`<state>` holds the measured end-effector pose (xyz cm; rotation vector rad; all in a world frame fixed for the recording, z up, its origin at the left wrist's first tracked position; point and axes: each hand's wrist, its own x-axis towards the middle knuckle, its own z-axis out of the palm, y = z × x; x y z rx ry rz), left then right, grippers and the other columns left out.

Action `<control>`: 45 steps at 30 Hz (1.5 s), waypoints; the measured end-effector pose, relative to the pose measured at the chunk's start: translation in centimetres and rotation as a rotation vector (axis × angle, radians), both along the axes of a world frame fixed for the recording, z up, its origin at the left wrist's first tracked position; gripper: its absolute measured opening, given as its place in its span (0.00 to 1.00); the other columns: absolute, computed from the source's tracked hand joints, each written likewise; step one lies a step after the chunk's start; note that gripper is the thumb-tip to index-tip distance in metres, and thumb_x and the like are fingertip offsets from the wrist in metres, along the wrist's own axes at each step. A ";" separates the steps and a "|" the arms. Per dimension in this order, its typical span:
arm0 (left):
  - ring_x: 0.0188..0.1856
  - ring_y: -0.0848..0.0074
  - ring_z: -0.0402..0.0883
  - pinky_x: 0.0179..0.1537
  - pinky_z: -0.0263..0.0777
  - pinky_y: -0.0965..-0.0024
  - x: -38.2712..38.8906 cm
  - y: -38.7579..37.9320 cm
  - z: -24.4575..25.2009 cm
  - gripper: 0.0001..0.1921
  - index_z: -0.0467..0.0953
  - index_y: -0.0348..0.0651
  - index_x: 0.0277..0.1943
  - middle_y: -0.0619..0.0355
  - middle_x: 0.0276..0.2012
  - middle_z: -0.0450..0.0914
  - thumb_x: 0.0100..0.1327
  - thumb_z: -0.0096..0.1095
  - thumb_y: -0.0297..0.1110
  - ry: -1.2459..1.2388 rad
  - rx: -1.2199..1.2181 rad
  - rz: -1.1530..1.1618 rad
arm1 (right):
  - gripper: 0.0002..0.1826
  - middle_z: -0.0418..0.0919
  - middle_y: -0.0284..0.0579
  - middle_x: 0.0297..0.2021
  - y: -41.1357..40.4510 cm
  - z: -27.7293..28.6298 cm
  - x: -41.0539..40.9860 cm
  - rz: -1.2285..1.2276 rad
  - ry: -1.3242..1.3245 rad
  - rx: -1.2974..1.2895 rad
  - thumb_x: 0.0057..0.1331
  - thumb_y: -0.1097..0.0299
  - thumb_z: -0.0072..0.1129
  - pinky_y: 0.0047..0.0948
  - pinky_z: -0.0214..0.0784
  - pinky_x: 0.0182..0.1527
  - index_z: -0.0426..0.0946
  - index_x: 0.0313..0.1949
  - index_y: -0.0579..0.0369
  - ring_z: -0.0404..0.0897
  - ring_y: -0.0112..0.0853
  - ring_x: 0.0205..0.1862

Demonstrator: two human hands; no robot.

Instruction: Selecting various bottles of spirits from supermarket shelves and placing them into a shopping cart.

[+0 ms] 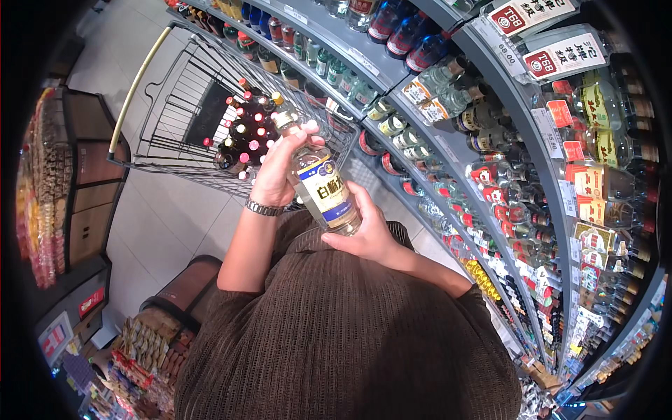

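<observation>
A clear glass liquor bottle (324, 184) with a metal-coloured cap is tilted in front of my body, its white, blue and gold label facing up. My left hand (281, 170), with a metal-band watch at the wrist, grips it around the neck and shoulder. Around its base curve the thumb and fingers of my right hand (367, 226). Just beyond the bottle stands a wire shopping cart (163, 134), holding several dark bottles (252, 128) with red, pink, white and gold caps. My left hand partly hides the cart's near side.
Curving along the right, store shelves (388, 79) carry rows of bottles, with price tags on their edges. Packaged goods fill display stands (89, 178) at the left. A brown bin-like display (184, 289) stands on the tiled floor (152, 220) at lower left.
</observation>
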<state>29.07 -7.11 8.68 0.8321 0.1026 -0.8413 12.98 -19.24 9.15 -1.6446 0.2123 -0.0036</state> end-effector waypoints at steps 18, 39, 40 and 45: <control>0.47 0.69 0.74 0.51 0.65 0.66 -2.3 -4.2 5.5 0.13 0.76 0.36 0.42 0.53 0.42 0.77 0.58 0.62 0.35 -1.140 0.066 -0.328 | 0.44 0.74 0.45 0.47 -4.2 0.9 3.6 0.064 -0.282 -0.130 0.40 0.67 0.73 0.32 0.66 0.52 0.61 0.57 0.55 0.75 0.36 0.49; 0.48 0.61 0.79 0.49 0.71 0.64 -3.9 10.6 -20.4 0.28 0.69 0.32 0.56 0.43 0.49 0.77 0.57 0.63 0.42 -0.671 1.198 -0.714 | 0.36 0.73 0.43 0.45 -25.4 -8.3 2.5 -1.034 -0.501 -0.359 0.40 0.86 0.72 0.30 0.71 0.48 0.66 0.51 0.62 0.75 0.30 0.43; 0.49 0.59 0.78 0.50 0.70 0.63 -4.0 10.0 -20.3 0.28 0.69 0.32 0.56 0.43 0.48 0.77 0.57 0.62 0.42 -0.687 1.223 -0.754 | 0.37 0.72 0.43 0.46 -27.1 -10.0 2.0 -1.028 -0.476 -0.406 0.40 0.85 0.72 0.30 0.71 0.49 0.65 0.51 0.61 0.74 0.30 0.44; 0.49 0.55 0.76 0.49 0.70 0.60 -5.1 9.2 -21.9 0.26 0.69 0.37 0.55 0.41 0.45 0.77 0.55 0.62 0.40 -0.776 1.255 -0.736 | 0.40 0.71 0.41 0.45 -26.8 -11.0 3.4 -0.979 -0.441 -0.304 0.38 0.83 0.74 0.29 0.70 0.49 0.63 0.52 0.59 0.73 0.28 0.44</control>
